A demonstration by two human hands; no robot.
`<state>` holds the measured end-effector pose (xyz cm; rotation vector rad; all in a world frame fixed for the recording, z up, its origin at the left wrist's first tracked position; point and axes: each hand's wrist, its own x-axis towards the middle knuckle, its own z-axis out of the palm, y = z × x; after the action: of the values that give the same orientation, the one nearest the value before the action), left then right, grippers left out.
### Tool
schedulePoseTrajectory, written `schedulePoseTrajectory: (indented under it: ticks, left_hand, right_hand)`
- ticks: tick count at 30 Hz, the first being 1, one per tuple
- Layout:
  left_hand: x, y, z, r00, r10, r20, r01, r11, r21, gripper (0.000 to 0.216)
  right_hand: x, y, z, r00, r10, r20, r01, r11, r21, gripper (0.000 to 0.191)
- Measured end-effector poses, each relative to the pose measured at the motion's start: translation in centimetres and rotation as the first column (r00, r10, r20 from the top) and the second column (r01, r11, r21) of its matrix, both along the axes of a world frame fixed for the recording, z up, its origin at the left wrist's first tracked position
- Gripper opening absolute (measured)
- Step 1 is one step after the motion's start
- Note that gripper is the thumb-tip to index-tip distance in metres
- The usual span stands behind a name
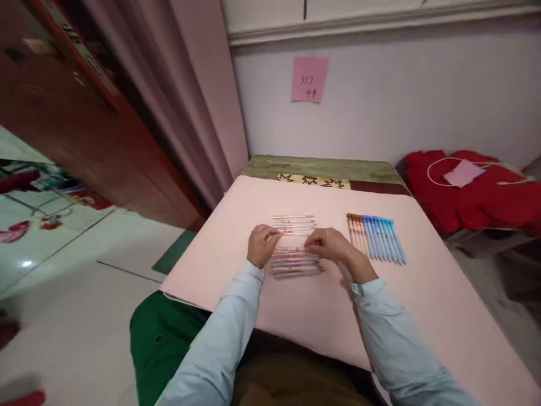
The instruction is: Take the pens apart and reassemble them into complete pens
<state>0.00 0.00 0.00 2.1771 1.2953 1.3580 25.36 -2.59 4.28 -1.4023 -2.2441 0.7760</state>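
Slim pale pens with pinkish-red markings lie crosswise in two groups on a pink-covered table. My left hand [262, 243] is closed in a pinch at the left end of a pale pen [295, 234], at the near side of the upper group [296, 221]. My right hand [332, 245] is also pinched closed, by the right ends of the pens; the pen seems to run between both hands, its right end partly hidden by my fingers. Just below lies the lower group [293, 262], slightly blurred. To the right, a neat row of brown, blue and turquoise pens [376, 238] lies side by side.
The pink table cover [313, 316] reaches to a patterned strip [313, 180] at the far edge. A pink note [310, 79] is stuck on the wall. Red cloth [443, 192] with a white cable sits at the right. A brown door [105, 124] stands at the left.
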Motion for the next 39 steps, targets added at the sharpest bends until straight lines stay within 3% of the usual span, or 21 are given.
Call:
schedulePoseTrajectory:
  ticks: [6, 12, 19, 26, 29, 33, 35, 39]
  left_hand:
    - [0.3, -0.4, 0.8, 0.989, -0.114, -0.094, 0.108, 0.992, -0.066, 0.006]
    - [0.1, -0.3, 0.4, 0.976, -0.207, -0.06, 0.201, 0.975, -0.093, 0.015]
    - [0.0, -0.1, 0.2, 0.975, -0.223, -0.01, 0.221, 0.971, -0.086, 0.015]
    - [0.0, -0.3, 0.1, 0.97, -0.238, 0.052, 0.243, 0.961, -0.13, 0.016]
    - [0.1, -0.3, 0.2, 0.971, -0.218, 0.093, 0.23, 0.962, -0.15, 0.017]
    - [0.1, -0.4, 0.4, 0.974, -0.185, 0.131, 0.205, 0.965, -0.163, 0.018]
    - [0.1, -0.4, 0.4, 0.974, -0.179, 0.136, 0.201, 0.965, -0.168, 0.017]
    - [0.1, -0.4, 0.3, 0.976, -0.168, 0.14, 0.191, 0.965, -0.178, 0.016]
  right_hand:
    - [-0.4, 0.2, -0.1, 0.999, -0.033, -0.025, 0.033, 0.999, 0.008, 0.005]
    - [-0.5, 0.2, -0.6, 0.989, -0.105, -0.106, 0.107, 0.994, 0.017, 0.015]
    - [-0.5, 0.6, -0.7, 0.997, -0.076, -0.006, 0.076, 0.995, 0.066, 0.039]
    - [-0.6, 0.6, -0.9, 0.979, -0.118, -0.169, 0.139, 0.983, 0.118, 0.012]
    - [-0.5, 0.5, -0.8, 0.97, -0.147, -0.194, 0.175, 0.976, 0.133, 0.023]
    - [-0.3, 0.5, -0.5, 0.977, -0.201, -0.078, 0.207, 0.974, 0.089, 0.028]
    - [-0.1, 0.5, -0.6, 0.979, -0.196, -0.057, 0.2, 0.978, 0.063, 0.04]
    - [0.0, 0.6, -0.8, 0.964, -0.17, -0.204, 0.193, 0.977, 0.096, 0.025]
